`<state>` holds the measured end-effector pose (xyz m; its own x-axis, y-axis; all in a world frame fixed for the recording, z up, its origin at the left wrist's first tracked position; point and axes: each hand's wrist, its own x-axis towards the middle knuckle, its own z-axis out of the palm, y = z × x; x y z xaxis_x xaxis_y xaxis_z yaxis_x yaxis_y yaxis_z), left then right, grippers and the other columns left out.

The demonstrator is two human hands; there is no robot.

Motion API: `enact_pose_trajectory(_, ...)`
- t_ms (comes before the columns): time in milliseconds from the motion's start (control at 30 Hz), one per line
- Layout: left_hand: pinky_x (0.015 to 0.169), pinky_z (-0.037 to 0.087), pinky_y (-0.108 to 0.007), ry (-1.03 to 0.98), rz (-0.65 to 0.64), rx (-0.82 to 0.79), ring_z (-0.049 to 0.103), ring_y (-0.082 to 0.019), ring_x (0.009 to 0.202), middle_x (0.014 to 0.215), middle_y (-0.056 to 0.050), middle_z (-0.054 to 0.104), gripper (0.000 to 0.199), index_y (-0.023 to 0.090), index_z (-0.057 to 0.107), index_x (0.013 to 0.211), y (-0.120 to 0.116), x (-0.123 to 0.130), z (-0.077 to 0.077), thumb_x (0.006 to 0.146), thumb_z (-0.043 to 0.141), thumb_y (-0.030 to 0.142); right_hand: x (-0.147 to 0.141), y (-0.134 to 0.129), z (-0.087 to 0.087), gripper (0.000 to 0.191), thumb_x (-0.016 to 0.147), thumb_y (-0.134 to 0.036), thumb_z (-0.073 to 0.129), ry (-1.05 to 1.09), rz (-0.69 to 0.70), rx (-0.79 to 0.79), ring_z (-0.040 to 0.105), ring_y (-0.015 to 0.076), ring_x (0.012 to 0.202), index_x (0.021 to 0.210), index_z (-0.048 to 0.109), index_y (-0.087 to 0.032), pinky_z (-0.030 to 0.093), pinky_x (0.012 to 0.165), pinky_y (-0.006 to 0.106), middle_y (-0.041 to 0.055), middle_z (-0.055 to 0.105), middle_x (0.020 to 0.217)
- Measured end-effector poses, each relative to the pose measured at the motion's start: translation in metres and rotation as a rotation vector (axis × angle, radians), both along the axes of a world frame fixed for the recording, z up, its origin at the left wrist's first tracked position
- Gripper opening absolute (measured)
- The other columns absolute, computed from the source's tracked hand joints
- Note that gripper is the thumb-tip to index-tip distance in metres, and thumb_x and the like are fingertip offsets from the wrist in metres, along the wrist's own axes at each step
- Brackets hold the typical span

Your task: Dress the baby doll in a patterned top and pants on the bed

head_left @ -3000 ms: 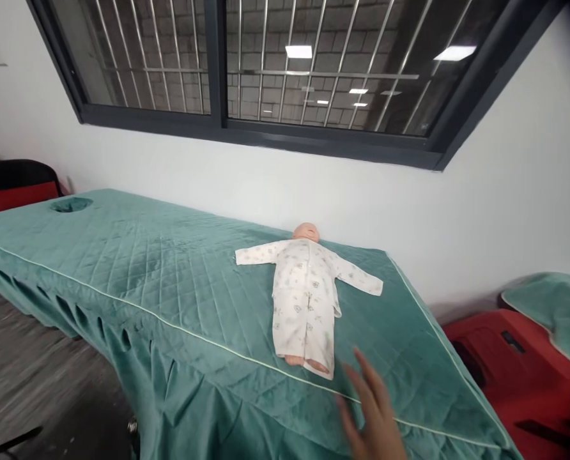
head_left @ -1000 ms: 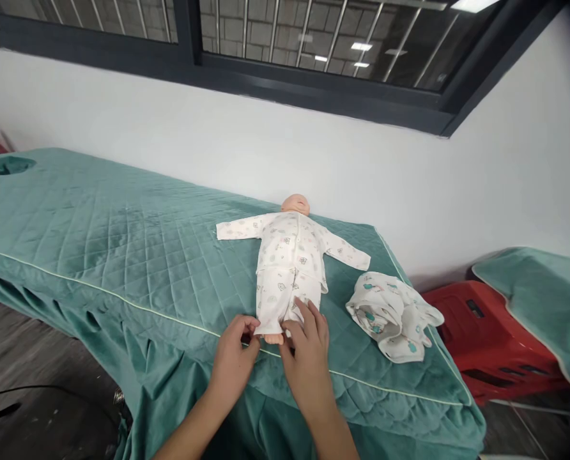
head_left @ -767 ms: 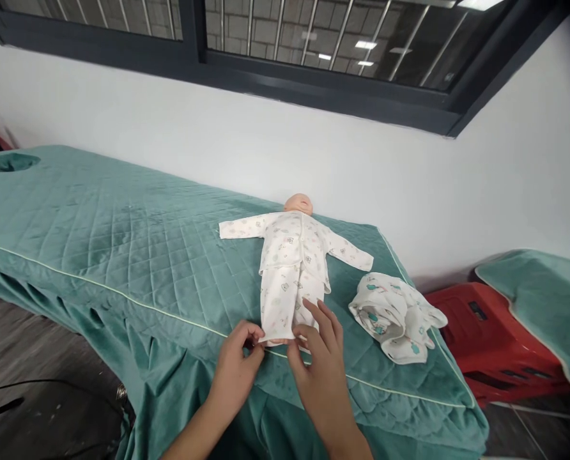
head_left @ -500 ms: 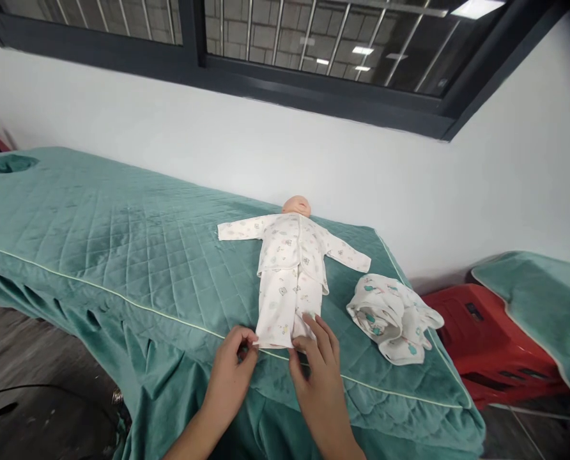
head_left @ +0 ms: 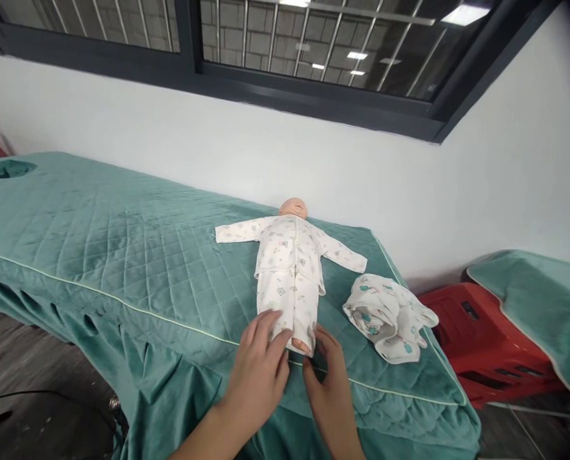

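While the wall (head_left: 193, 137) takes up most of the back, it runs out of view at both sides. Green quilted bed (head_left: 141, 249) pushed along it; left end cut off, part of a sunken hole (head_left: 7, 168) showing there. Dark-framed window (head_left: 314, 96) above, top out of view; metal bars and blockwork past the glass, plus bright light patches, can't tell if reflections. Red plastic stool or chair (head_left: 467, 342) beyond the bed's right end, half hidden under a green cover (head_left: 529, 291), so I can't say which it is.

Doll (head_left: 289, 252) lies on its back near that end, head by the wall, legs toward the person. White printed jacket and trousers on. Sleeves out wide, their ends too small to read from here.

Bundled white cloth (head_left: 385, 313) with green print sits just beside the doll; folded over itself, shape hard to make out.

Left hand (head_left: 259, 367): fingers bent, laid over one trouser leg, hiding its cuff. Can't tell if it's gripping. Right hand (head_left: 330, 377): fingers curled at the other cuff, thumb below; contact point obscured, pinch or not unclear. Both forearms cut off at the bottom.

Bare foot (head_left: 300, 345) peeks from the right-hand cuff, partly covered by fabric.
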<state>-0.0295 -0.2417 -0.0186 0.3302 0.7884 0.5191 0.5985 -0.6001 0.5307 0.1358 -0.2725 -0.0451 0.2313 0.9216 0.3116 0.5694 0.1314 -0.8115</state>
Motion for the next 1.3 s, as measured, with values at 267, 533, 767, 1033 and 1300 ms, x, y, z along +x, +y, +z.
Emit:
enact_pose_trajectory(267, 0.104, 0.044, -0.055, 0.176, 0.030, 0.024, 0.034, -0.031, 0.140, 0.141, -0.013, 0.049, 0.027, 0.019, 0.060, 0.106, 0.014, 0.015, 0.005, 0.085, 0.051, 0.005, 0.003, 0.007, -0.006, 0.010, 0.089, -0.028, 0.056, -0.037, -0.091, 0.025, 0.058, 0.0202, 0.086, 0.095, 0.059, -0.022, 0.051, 0.074, 0.035, 0.0045, 0.059, 0.093)
enact_pose_trajectory(533, 0.103, 0.042, -0.054, 0.174, 0.060, 0.026, 0.037, -0.031, 0.138, 0.140, -0.012, 0.051, 0.021, 0.019, 0.060, 0.104, 0.019, 0.018, -0.001, 0.088, 0.050, 0.009, 0.003, 0.010, -0.006, 0.005, 0.091, -0.024, 0.052, -0.089, -0.034, 0.019, 0.054, 0.0174, 0.077, 0.089, 0.056, -0.022, 0.045, 0.068, 0.029, 0.0011, 0.056, 0.084)
enact_pose_trajectory(767, 0.100, 0.043, -0.054, 0.150, 0.075, 0.035, 0.040, -0.032, 0.135, 0.137, -0.012, 0.054, 0.018, 0.019, 0.063, 0.097, 0.024, 0.020, -0.003, 0.088, 0.051, 0.009, 0.004, 0.008, -0.006, 0.006, 0.090, -0.023, 0.051, -0.111, -0.039, 0.015, 0.055, 0.0179, 0.078, 0.091, 0.057, -0.022, 0.045, 0.068, 0.029, 0.0015, 0.058, 0.085)
enact_pose_trajectory(1033, 0.103, 0.044, -0.054, 0.018, 0.048, 0.043, 0.041, -0.031, 0.135, 0.135, -0.011, 0.055, 0.017, 0.020, 0.061, 0.091, 0.018, 0.016, -0.006, 0.085, 0.050, 0.008, 0.001, 0.009, -0.008, 0.009, 0.092, -0.030, 0.054, -0.093, -0.049, 0.015, 0.057, 0.0183, 0.079, 0.090, 0.058, -0.022, 0.047, 0.070, 0.030, 0.0024, 0.060, 0.086)
enact_pose_trajectory(1300, 0.106, 0.044, -0.053, -0.070, -0.002, 0.082, 0.043, -0.030, 0.134, 0.131, -0.011, 0.059, 0.019, 0.019, 0.061, 0.096, 0.005, 0.010, 0.002, 0.084, 0.052, 0.008, 0.013, -0.001, 0.004, 0.009, 0.093, -0.031, 0.054, 0.040, -0.001, -0.019, 0.061, 0.0173, 0.077, 0.093, 0.057, -0.022, 0.050, 0.070, 0.028, 0.0014, 0.063, 0.086)
